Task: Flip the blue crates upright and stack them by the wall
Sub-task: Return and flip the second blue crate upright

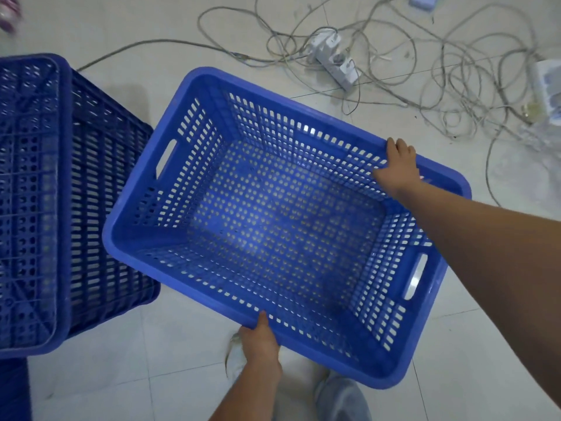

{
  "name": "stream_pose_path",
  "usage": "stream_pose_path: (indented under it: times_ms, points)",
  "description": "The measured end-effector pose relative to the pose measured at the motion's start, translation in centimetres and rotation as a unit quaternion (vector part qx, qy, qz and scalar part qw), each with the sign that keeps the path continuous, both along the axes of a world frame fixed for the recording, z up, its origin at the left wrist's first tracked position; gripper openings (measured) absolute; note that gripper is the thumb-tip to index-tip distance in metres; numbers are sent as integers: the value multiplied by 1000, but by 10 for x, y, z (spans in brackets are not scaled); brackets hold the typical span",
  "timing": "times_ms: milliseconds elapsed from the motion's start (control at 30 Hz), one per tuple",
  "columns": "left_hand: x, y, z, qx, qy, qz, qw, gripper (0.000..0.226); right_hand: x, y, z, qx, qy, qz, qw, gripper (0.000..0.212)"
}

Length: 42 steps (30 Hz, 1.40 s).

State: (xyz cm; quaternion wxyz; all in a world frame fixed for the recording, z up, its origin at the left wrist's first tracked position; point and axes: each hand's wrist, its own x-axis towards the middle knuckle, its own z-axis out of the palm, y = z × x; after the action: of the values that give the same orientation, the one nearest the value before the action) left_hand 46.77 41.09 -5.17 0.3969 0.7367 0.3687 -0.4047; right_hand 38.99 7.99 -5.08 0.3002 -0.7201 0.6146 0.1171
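At the far left an upturned blue crate lies with its ribbed, perforated underside facing up, well to the left of both grips; its slotted long wall slopes down toward the held crate and its lower right corner sits just beside that crate's left rim, whether touching I cannot tell. A strip of dark blue shows below it at the frame's bottom edge, too cut off to name

Next comes the open blue crate, mouth up and turned at a slant over the pale tiled floor. Its inside shows only the hole-patterned base and slotted walls, with a handle slot in each short end. The left hand grips the near long rim, thumb laid over the top edge and the other fingers hidden beneath it. A light shoe shows just behind that wrist, and a grey one lies to the right of the forearm, under the crate's near corner

The right hand holds the far long rim near its right corner, thumb reaching down the inner wall and fingers curled over the outer edge

Beyond that grip, farther away and to the right, a white power strip lies among tangled cables sprawled over the tiles
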Motion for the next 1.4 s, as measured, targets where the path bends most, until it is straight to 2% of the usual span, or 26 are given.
stream_pose_path:
  times_ms: [100, 200, 300, 400, 500, 567, 633, 700, 767, 867, 967, 1100, 1400]
  points:
    - [46, -12, -1, 86, -107, -54, 989, 50, -22, 23, 3, -19, 11, -25, 999, 77]
    - [113, -24, 1, 153, -198, -151, 956, 68, -44, 43, 6, -11, 43, -32, 999, 77]
    - [173, -35, 9, 222, -258, -313, 887, 80, -55, 57, 9, 3, 68, -41, 997, 76]
    - [216, -49, 18, 210, -317, -448, 809, 81, -63, 68, 8, -22, 92, -68, 993, 74]
    - [247, -65, 22, 194, -351, -527, 750, 80, -70, 77, 5, -49, 122, -141, 981, 74]
    - [264, -74, 22, 206, -340, -559, 727, 79, -73, 83, 3, -44, 130, -220, 966, 77]
    - [281, -79, 16, 214, -296, -565, 740, 74, -75, 88, -2, -27, 111, -291, 950, 79]
    - [292, -80, 13, 197, -241, -541, 781, 63, -75, 95, -7, -18, 91, -335, 938, 80]
    - [296, -79, 14, 184, -214, -528, 801, 58, -73, 107, -11, -22, 86, -395, 915, 80]
    - [298, -78, 16, 196, -215, -539, 790, 59, -66, 140, -16, -21, 118, -460, 880, 78]
    - [300, -78, 16, 193, -215, -548, 785, 58, -64, 160, -16, -28, 127, -473, 872, 76]
    - [300, -74, 15, 198, -213, -553, 781, 55, -69, 140, -12, -2, 105, -505, 857, 63]
    - [271, -32, 10, 285, -187, -537, 772, 63, -73, 91, 1, 8, 39, -421, 906, 66]
